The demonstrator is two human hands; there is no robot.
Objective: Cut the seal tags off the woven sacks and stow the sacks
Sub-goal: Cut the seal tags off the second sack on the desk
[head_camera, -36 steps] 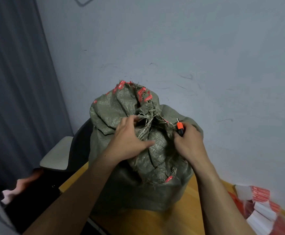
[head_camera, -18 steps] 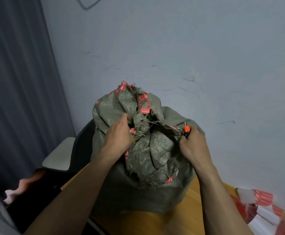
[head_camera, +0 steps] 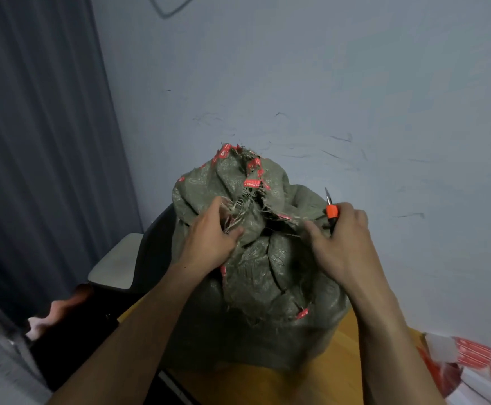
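Observation:
A full grey-green woven sack (head_camera: 262, 293) stands on the wooden table (head_camera: 305, 387), its frayed mouth bunched at the top. Red printed seal strips (head_camera: 252, 183) run along the mouth's edges. My left hand (head_camera: 210, 239) grips the frayed fabric on the left side of the mouth. My right hand (head_camera: 339, 244) holds an orange-handled utility knife (head_camera: 331, 210), blade pointing up, while its thumb and fingers pinch the right side of the mouth. The mouth gapes a little between my hands.
A pale wall stands close behind the sack. A dark chair (head_camera: 115, 267) with a light seat sits left of the table, before a dark curtain (head_camera: 34, 141). Red-and-white packets (head_camera: 469, 366) lie at the table's right edge.
My hands have pulled apart, spreading the sack's mouth wider. The right hand and knife moved right; the left hand shifted its grip on the frayed edge.

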